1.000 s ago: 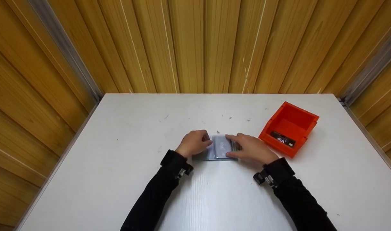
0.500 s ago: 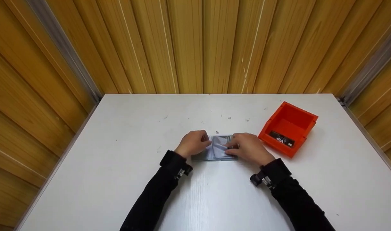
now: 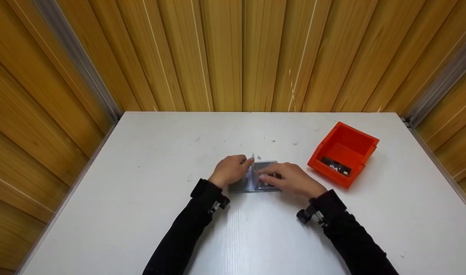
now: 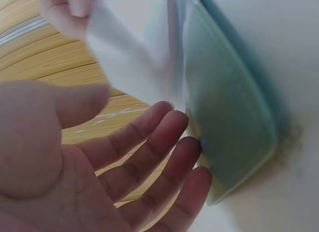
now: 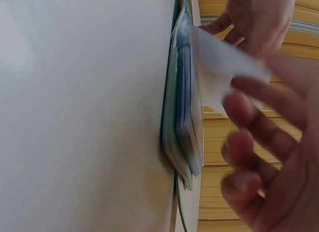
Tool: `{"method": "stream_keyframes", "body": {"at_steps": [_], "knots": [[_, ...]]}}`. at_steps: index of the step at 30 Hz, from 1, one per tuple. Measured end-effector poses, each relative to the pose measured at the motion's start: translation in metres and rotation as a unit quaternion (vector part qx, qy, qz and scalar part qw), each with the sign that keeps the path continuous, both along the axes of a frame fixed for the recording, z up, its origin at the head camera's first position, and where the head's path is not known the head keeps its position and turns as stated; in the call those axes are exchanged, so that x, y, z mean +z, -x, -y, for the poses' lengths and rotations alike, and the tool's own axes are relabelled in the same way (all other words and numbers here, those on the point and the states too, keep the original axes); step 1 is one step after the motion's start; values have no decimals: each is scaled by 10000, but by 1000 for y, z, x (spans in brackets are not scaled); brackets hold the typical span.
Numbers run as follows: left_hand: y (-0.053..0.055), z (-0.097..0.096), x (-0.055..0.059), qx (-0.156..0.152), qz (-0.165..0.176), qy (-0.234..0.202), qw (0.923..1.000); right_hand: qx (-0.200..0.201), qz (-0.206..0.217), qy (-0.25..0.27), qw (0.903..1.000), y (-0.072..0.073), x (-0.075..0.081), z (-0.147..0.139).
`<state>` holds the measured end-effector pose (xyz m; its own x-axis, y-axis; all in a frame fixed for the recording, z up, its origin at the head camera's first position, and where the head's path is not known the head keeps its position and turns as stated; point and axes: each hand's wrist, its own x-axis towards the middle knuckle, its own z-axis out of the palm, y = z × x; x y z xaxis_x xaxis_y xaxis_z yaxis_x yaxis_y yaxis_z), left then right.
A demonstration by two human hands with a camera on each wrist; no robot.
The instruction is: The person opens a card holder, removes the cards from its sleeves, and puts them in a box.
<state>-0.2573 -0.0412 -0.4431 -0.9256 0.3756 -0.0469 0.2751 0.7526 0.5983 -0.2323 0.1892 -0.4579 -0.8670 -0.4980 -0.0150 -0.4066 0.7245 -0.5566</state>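
Note:
A green-covered card holder [image 4: 229, 107] lies spread on the white table, its clear plastic sleeves stacked on the right half. One translucent sleeve page [image 5: 224, 62] stands raised near the fold. My right hand [image 3: 294, 177] pinches that page's outer edge between thumb and index finger; its other fingers are loosely bent and apart from the stack. On the left half rests my left hand [image 3: 231, 170], its fingertips touching the holder by the fold and its thumb held away. In the left wrist view its fingers [image 4: 144, 157] are fairly straight.
An orange bin [image 3: 347, 147] stands to the right on the table, with a black card marked "Vip" [image 3: 336, 165] inside. Wood-patterned panels [image 3: 225, 57] rise behind the table [image 3: 160, 145] and at both sides.
The right hand has moved left, lifting a clear sleeve page off the stack and swinging it upright toward the fold. Beneath it a darker card has come into view. The left hand has barely moved.

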Motion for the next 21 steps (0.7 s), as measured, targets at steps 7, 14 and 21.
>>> {"method": "stream_keyframes", "body": {"at_steps": [7,14,21], "knots": [[1,-1,0,368,15,113,9993,394,111,-640,9971,-2,-4,4],[1,-1,-2,572,-318,563,9963,-391,271,-656,9967,2,-3,-4],[0,2,-5,503,-712,819,9928,-894,652,-696,9914,7,-1,-14]]}}
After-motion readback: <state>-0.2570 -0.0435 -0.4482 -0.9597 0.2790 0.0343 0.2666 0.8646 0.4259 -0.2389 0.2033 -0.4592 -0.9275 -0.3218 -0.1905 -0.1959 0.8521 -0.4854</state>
